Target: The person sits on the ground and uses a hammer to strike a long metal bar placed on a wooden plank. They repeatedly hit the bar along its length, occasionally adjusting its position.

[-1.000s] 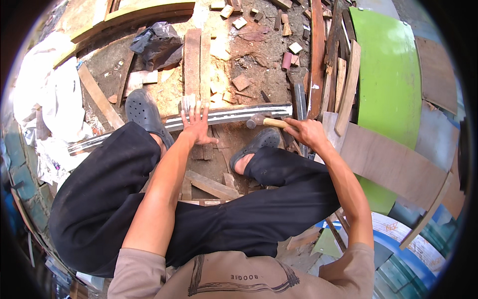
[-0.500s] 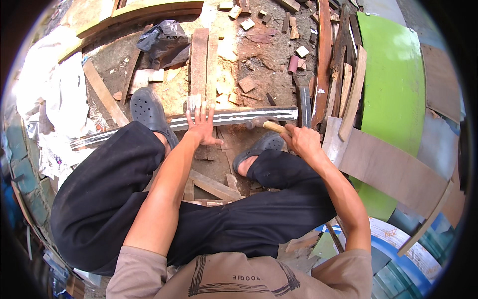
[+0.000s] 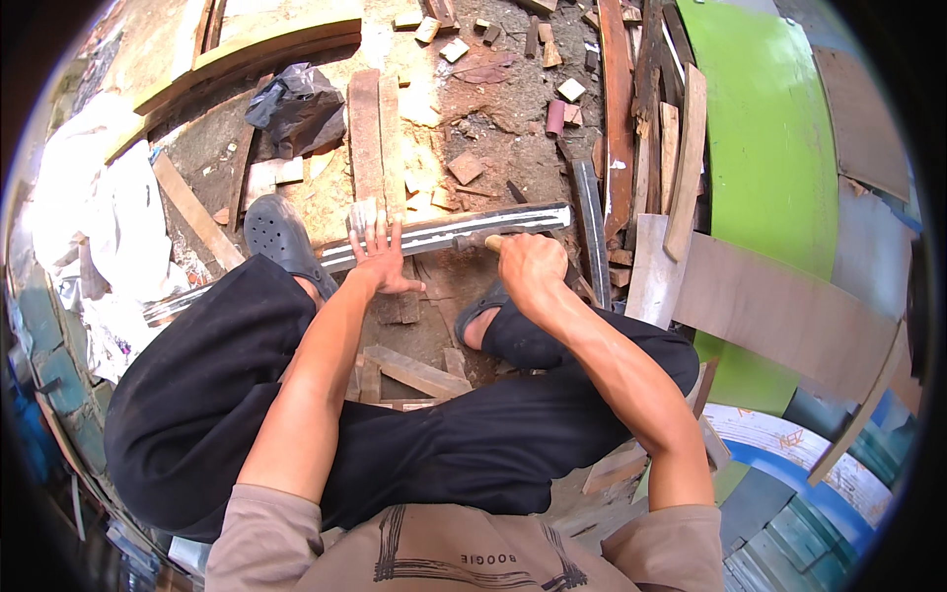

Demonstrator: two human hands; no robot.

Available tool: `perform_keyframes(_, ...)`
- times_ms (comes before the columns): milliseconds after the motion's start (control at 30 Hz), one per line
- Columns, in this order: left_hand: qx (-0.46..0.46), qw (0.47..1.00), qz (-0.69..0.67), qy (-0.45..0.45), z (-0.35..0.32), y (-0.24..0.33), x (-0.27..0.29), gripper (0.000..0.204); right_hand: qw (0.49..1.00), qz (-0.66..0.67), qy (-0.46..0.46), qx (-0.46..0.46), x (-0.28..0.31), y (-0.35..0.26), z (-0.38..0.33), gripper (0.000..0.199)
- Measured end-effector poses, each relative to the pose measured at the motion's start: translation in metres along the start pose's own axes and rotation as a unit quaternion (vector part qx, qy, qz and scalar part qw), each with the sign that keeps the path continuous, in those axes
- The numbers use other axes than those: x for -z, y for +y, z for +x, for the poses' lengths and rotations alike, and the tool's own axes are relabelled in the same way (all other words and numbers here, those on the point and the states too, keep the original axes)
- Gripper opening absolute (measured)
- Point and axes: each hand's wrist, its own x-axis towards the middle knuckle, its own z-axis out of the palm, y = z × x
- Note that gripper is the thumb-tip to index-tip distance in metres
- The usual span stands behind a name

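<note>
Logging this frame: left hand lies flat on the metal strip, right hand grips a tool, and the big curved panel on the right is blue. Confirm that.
One thing is off: the big curved panel is green, as the head view shows. The rest stands: the left hand lies flat on the metal strip, and the right hand grips a tool.

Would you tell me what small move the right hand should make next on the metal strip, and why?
Probably lift the hammer a little for another light tap. The right hand grips its wooden handle with the head low against the metal strip, and the left hand lies flat on the strip, pinning it. Aim well clear of those fingers.
</note>
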Motion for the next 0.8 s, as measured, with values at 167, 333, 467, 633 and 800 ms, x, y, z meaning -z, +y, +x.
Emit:
perform_keyframes(167,0.004,0.999,0.025,0.02,-0.001,0.005,0.0,0.149,0.996,0.023,0.039,-0.073,-0.02,-0.011,-0.009,0.02)
perform_keyframes(333,0.018,0.996,-0.037,0.074,0.033,-0.022,-0.024,0.118,0.91,-0.323,0.112,-0.236,-0.054,-0.165,0.025,0.01)
perform_keyframes(467,-0.156,0.98,0.043,0.115,-0.003,-0.033,0.013,0.094,0.999,-0.024,-0.038,-0.002,-0.001,-0.094,0.007,0.011)
perform_keyframes(633,-0.157,0.909,-0.083,0.377,-0.015,-0.021,0.007,0.041,0.976,0.142,0.149,0.065,-0.078,-0.015,-0.039,0.019)
perform_keyframes(800,-0.095,0.965,-0.218,0.112,-0.019,0.032,0.006,0.055,0.953,0.153,0.242,0.1,-0.083,0.002,-0.109,0.022)
